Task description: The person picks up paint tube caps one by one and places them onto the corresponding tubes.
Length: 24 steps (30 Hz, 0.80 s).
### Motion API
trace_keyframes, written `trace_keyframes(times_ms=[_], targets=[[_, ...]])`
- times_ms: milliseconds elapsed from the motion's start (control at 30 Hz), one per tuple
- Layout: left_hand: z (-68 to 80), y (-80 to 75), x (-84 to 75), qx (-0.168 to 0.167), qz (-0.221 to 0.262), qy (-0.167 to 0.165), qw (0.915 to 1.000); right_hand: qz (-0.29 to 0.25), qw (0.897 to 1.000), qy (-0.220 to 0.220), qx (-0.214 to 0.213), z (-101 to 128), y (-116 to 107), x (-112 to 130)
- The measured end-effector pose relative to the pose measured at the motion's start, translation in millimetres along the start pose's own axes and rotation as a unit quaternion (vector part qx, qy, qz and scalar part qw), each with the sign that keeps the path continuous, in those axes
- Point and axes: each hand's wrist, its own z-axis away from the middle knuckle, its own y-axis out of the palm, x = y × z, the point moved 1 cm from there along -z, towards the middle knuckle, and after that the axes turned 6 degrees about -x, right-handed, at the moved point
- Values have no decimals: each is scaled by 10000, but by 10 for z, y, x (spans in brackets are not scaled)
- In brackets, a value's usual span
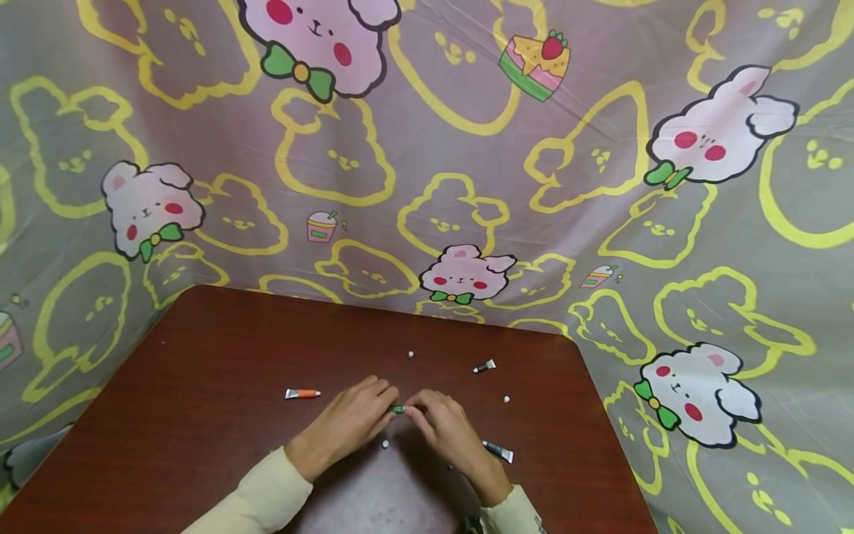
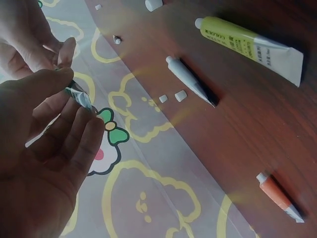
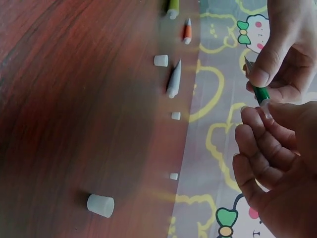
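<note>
My left hand (image 1: pixel 353 415) holds a small green paint tube (image 3: pixel 261 94) between thumb and fingers, with its silver crimped end showing in the left wrist view. At the tube's other end, the thumb and fingertips of my right hand (image 1: pixel 443 423) pinch the whitish cap end (image 3: pixel 266 110). Both hands meet over the near middle of the table (image 1: pixel 220 348). To the left of them lies an orange paint tube (image 1: pixel 303 394). A loose white cap (image 1: pixel 385 444) sits just below the left fingers. Beside the right wrist is a dark paint tube (image 1: pixel 498 451).
Farther back lies a black paint tube (image 1: pixel 484 366), with loose white caps (image 1: pixel 410 354) scattered around. A yellow-green tube (image 2: pixel 237 42) and a whitish-grey tube (image 2: pixel 190 79) show in the left wrist view. A bunny-patterned cloth (image 1: pixel 347 148) hangs around the table's far edges.
</note>
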Motion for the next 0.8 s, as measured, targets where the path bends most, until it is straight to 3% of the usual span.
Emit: trace_keyframes(times_ms=[200,467,800], targets=[[-19,13,-26,94,95,-80,9999,-69,9999,52,-120,18,17,-3],[-31,12,-35,-50,173,-31,9998,-1028,9907,886,-88,20,16,-9],[-38,28,-34,-111,106,-26,9999,-1353,9874,782,-225,29,1,-19]])
